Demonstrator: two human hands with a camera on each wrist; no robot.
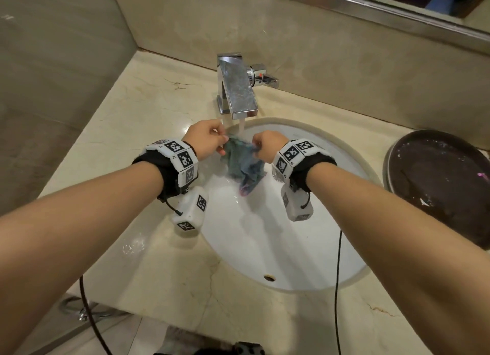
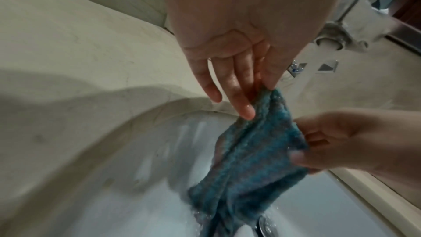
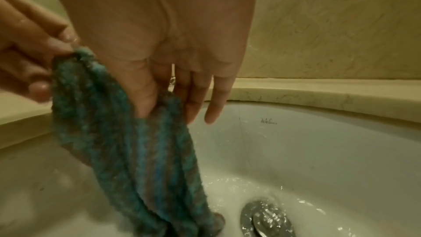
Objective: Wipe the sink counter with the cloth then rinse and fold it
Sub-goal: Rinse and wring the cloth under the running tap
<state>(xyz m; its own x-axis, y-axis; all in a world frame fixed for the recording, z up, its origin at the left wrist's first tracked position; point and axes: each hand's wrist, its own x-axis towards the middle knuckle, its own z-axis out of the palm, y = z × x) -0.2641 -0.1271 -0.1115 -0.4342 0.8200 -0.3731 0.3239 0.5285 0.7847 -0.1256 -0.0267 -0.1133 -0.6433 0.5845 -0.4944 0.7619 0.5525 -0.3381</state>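
Note:
A wet teal cloth (image 1: 242, 163) hangs over the white sink basin (image 1: 265, 235), under the water running from the chrome faucet (image 1: 236, 89). My left hand (image 1: 209, 139) pinches the cloth's upper left corner between thumb and finger, the other fingers (image 2: 241, 100) straight. My right hand (image 1: 265, 146) pinches the upper right edge the same way. In the right wrist view the cloth (image 3: 127, 141) drapes down from my right hand (image 3: 157, 96) to the basin floor beside the metal drain (image 3: 266, 221). In the left wrist view the cloth (image 2: 248, 159) stretches between both hands.
The beige marble counter (image 1: 138, 110) surrounds the basin, with a wet patch at the front left. A dark round tray (image 1: 440, 184) lies on the counter at the right. Marble walls rise behind and to the left. Cables hang from both wrist devices.

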